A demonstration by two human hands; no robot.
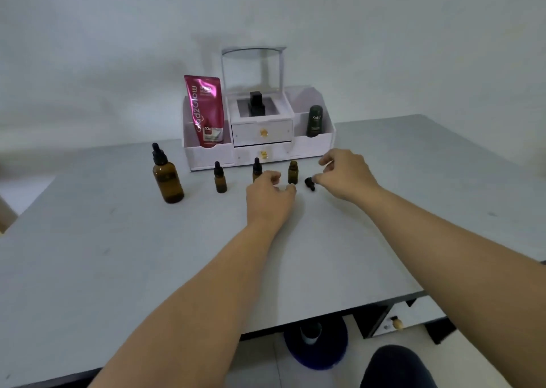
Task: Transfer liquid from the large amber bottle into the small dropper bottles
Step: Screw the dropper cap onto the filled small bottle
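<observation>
Head view, looking down: the large amber bottle [167, 179] stands upright and capped, well to the left of your left hand [270, 194], the nearer hand, whose fingers are loosely curled and empty. Your right hand [346, 175] pinches a dropper cap [309, 183] lying just right of the uncapped small bottle [293, 172].

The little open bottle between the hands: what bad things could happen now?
The open bottle stands uncapped right beside the left hand, so a bump might tip it. The dropper cap, pinched by the right hand, is low near the table; its tip may touch down and get dirty.
</observation>
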